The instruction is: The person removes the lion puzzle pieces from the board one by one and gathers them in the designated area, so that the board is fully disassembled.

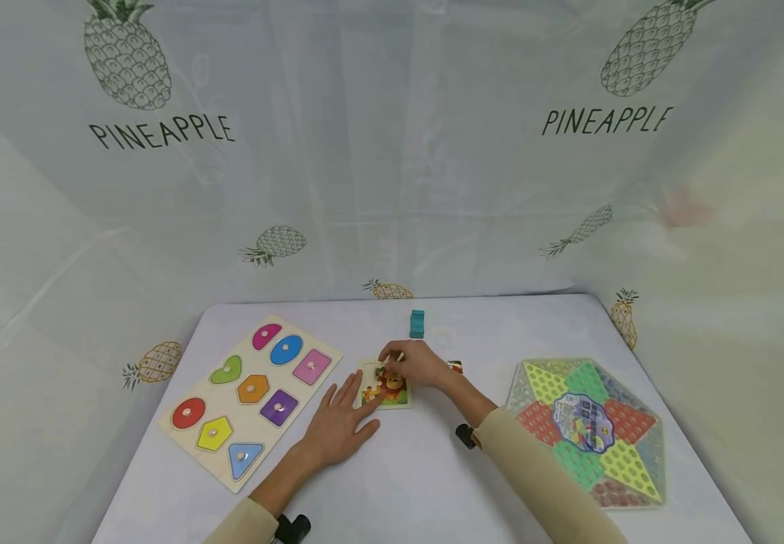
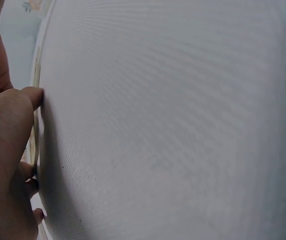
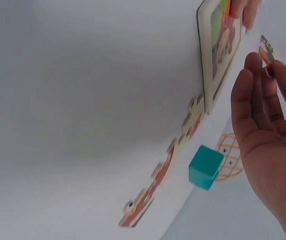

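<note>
A small jigsaw puzzle board with a cartoon animal picture lies mid-table, its upper part partly covered by my right hand. In the right wrist view, that hand pinches a small jigsaw piece between thumb and fingertips, above the table. My left hand rests at the board's left side with fingers extended, the index finger reaching over its lower part. In the left wrist view, the left thumb is beside the board's thin edge. Loose jigsaw pieces lie to the board's right, mostly hidden by my right hand in the head view.
A teal block stands behind the puzzle. On the left lies a wooden shape board with several coloured knobbed shapes. A hexagonal game board with coloured triangles is on the right. A pineapple-print sheet hangs behind the table.
</note>
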Motion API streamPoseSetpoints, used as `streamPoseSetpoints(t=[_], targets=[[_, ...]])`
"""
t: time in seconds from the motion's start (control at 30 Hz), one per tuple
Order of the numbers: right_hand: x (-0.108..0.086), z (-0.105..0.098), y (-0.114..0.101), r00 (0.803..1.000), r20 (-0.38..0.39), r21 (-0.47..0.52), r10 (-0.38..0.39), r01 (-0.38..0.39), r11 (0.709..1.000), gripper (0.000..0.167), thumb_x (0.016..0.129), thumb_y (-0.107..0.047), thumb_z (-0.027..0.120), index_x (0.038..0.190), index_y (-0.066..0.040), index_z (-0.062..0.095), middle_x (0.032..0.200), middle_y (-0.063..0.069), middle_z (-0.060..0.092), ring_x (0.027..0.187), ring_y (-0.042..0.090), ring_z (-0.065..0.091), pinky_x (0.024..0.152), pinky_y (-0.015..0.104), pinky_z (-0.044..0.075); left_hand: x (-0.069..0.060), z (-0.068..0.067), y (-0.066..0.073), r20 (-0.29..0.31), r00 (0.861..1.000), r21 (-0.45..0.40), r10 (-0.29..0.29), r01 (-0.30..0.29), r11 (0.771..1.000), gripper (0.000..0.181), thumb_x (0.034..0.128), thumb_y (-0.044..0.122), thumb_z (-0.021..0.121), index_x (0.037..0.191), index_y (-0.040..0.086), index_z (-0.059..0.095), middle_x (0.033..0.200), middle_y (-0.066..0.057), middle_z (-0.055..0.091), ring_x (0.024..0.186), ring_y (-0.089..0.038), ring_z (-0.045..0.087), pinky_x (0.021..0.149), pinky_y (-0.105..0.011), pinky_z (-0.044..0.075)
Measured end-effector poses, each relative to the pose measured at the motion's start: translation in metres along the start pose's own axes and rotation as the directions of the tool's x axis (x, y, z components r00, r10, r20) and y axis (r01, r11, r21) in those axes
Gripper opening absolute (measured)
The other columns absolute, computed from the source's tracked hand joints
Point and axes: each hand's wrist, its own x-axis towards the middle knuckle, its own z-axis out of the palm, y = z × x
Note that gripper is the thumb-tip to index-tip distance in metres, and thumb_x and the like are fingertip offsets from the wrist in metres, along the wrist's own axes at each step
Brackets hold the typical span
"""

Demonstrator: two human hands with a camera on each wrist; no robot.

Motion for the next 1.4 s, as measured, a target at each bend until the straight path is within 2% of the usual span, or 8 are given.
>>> streamPoseSetpoints(t=[0.2, 0.5, 0.87, 1.13, 1.4], targets=[[-0.011, -0.012, 0.008, 1.0, -0.026, 0.004, 0.001, 0.0, 1.0, 0.018, 0.099, -0.011, 0.061, 0.112, -0.009, 0.071, 0.09, -0.001, 0.066, 0.083, 0.02, 0.068, 0.065, 0.026, 0.054, 0.0, 0.001, -0.001, -0.009, 1.0, -0.004, 0.002, -0.002, 1.0, 0.056, 0.1008, 0.056, 0.047, 0.152, 0.034, 0.045, 0.166, -0.016, 0.02, 0.154, -0.035, 0.019, 0.118, -0.062, 0.022], [-0.022, -0.025, 0.024, 0.998, -0.049, -0.021, 0.029, -0.03, 0.999, 0.012, 0.097, -0.01, 0.063, 0.103, -0.012, 0.073, 0.086, -0.003, 0.067, 0.073, 0.01, 0.062, 0.063, 0.024, 0.053, 0.0, 0.002, 0.0, -0.009, 1.0, -0.013, -0.005, 0.005, 1.0, 0.056, 0.1008, 0.056, 0.048, 0.153, 0.034, 0.044, 0.166, -0.016, 0.021, 0.154, -0.035, 0.019, 0.118, -0.062, 0.022], [-0.032, -0.035, 0.041, 0.997, 0.011, -0.004, 0.071, -0.071, 0.997, 0.013, 0.095, -0.005, 0.062, 0.101, -0.009, 0.073, 0.083, 0.0, 0.071, 0.071, 0.015, 0.064, 0.062, 0.027, 0.051, 0.0, 0.002, 0.0, -0.012, 1.0, -0.014, -0.004, 0.004, 1.0, 0.056, 0.101, 0.056, 0.047, 0.153, 0.034, 0.044, 0.166, -0.016, 0.021, 0.154, -0.034, 0.019, 0.119, -0.061, 0.022], [-0.034, -0.036, 0.044, 0.991, 0.042, -0.026, 0.128, -0.127, 0.992, 0.004, 0.093, -0.011, 0.07, 0.095, -0.008, 0.072, 0.078, -0.004, 0.068, 0.067, 0.011, 0.058, 0.061, 0.026, 0.049, 0.0, 0.002, -0.001, -0.016, 1.0, -0.011, 0.002, -0.002, 1.0, 0.056, 0.1011, 0.056, 0.047, 0.153, 0.035, 0.043, 0.166, -0.016, 0.022, 0.153, -0.035, 0.019, 0.118, -0.061, 0.022], [-0.033, -0.032, 0.045, 0.989, 0.06, -0.028, 0.137, -0.136, 0.99, 0.007, 0.093, -0.013, 0.071, 0.093, -0.006, 0.072, 0.079, -0.004, 0.068, 0.069, 0.012, 0.057, 0.063, 0.026, 0.049, -0.001, 0.002, -0.001, -0.004, 1.0, -0.026, -0.008, 0.008, 1.0, 0.055, 0.1015, 0.056, 0.046, 0.153, 0.036, 0.043, 0.167, -0.016, 0.019, 0.154, -0.034, 0.018, 0.119, -0.062, 0.021]])
